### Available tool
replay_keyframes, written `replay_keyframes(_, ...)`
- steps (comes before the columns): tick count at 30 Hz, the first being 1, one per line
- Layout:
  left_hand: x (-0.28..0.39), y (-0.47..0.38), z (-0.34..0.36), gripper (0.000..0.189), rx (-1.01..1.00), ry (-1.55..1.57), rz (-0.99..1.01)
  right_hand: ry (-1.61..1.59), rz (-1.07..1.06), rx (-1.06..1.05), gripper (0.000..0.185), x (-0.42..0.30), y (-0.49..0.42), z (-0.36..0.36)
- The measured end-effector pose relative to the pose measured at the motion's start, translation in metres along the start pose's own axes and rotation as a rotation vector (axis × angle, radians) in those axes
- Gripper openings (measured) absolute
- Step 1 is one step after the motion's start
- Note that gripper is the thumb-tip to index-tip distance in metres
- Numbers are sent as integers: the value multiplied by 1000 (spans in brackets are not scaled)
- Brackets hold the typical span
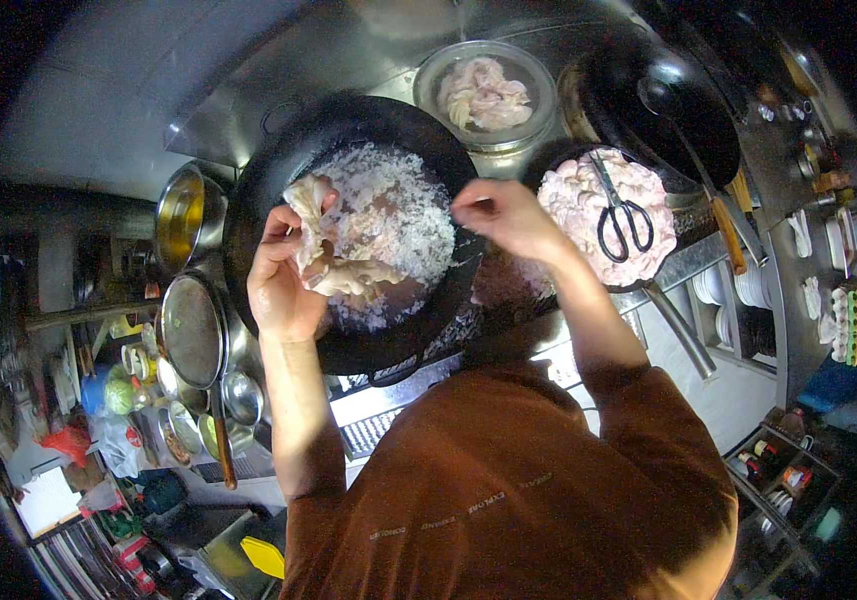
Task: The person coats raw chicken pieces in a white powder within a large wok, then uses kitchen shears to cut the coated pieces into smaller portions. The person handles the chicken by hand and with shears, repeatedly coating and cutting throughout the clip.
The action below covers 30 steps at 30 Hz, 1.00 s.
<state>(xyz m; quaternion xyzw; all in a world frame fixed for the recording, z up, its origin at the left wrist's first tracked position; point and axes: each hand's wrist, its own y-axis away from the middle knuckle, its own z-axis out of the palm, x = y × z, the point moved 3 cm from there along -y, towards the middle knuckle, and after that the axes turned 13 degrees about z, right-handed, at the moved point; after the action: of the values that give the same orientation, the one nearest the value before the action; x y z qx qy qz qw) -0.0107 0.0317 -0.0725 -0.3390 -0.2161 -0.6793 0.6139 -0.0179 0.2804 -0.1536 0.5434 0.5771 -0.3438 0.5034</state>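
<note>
My left hand [282, 277] grips a limp strip of pale raw meat or offal [316, 232] above a large black wok [368, 120]. White, crumbly bits [398, 202] cover much of the wok's bottom, in a little cloudy liquid. Over the wok's right rim is my right hand [503, 214], blurred, with thumb and fingers drawn together; whether anything small is between them is unclear. To its right, a long-handled pan is heaped with pinkish raw pieces [571, 202]. Black-handled scissors [623, 221] lie on that heap.
Behind the wok stands a round bowl [541, 124] of similar pale pieces [485, 94]. A steel bowl of yellow oil [179, 225] and a round strainer [192, 330] sit at left. On the right, a ladle [698, 161] rests across a second dark wok [638, 120].
</note>
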Motion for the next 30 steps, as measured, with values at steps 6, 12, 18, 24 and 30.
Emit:
replay_keyframes(6, -18, -2, 27, 74, -16, -286, 122, -143, -146, -422, 51, -66, -3, 72)
replay_keyframes(12, -22, 5, 30, 60, -89, -863, 196, -377, -41, -321, 35, -56, -14, 75)
replay_keyframes(18, -33, 15, 26, 39, -57, -747, 200, -419, -136, -111, 16, -47, -18, 80)
replay_keyframes(24, -31, 16, 12, 21, -91, -1000, 177, -337, -134, -166, 21, -43, -11, 75)
replay_keyframes(30, -26, 18, 1, 14, -93, -1200, 348, -447, -98, -250, 24, -44, -8, 75)
